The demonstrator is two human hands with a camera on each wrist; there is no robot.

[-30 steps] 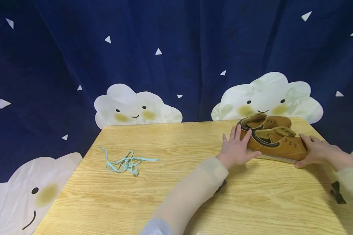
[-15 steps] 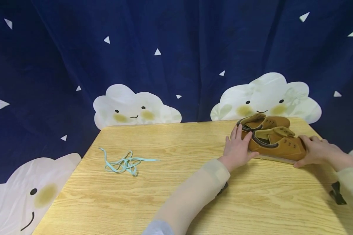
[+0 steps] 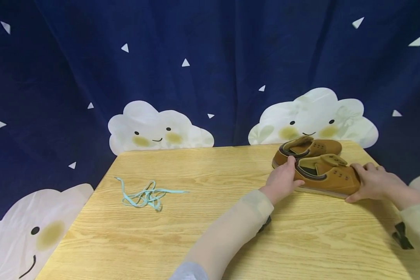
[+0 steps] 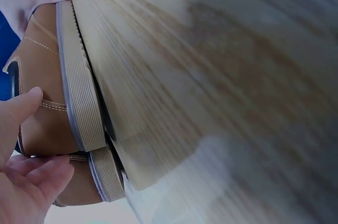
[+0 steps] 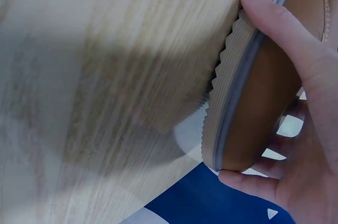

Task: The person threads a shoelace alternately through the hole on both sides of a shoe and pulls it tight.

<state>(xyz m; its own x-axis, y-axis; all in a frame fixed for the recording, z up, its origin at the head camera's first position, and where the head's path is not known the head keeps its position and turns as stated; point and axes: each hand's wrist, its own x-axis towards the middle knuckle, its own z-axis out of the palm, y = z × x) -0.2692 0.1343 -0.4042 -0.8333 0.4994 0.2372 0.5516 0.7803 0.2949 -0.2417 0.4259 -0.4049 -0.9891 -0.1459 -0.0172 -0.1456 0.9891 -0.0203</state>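
Observation:
Two brown shoes with beige ridged soles stand side by side at the table's back right, toes pointing right. Their eyelets have no laces. My left hand (image 3: 281, 181) grips the heel of the near shoe (image 3: 330, 182); in the left wrist view its thumb (image 4: 26, 105) lies on the side and its fingers curl behind the heel, by the far shoe (image 4: 84, 182). Round the toe of the near shoe, my right hand (image 3: 376, 182) holds on, thumb (image 5: 272, 18) against the sole edge and fingers on the other side. The far shoe's front rises behind the near one in the head view.
A tangled light-blue shoelace (image 3: 148, 196) lies on the left part of the wooden table (image 3: 196, 171). Behind the table hangs a dark blue curtain (image 3: 217, 46) with white clouds and triangles. The shoes stand close to the table's back right corner.
My left hand's fingers, spread against the heels before, now curl in behind the near shoe's heel. The near shoe and both hands are slightly lower and further left in the head view.

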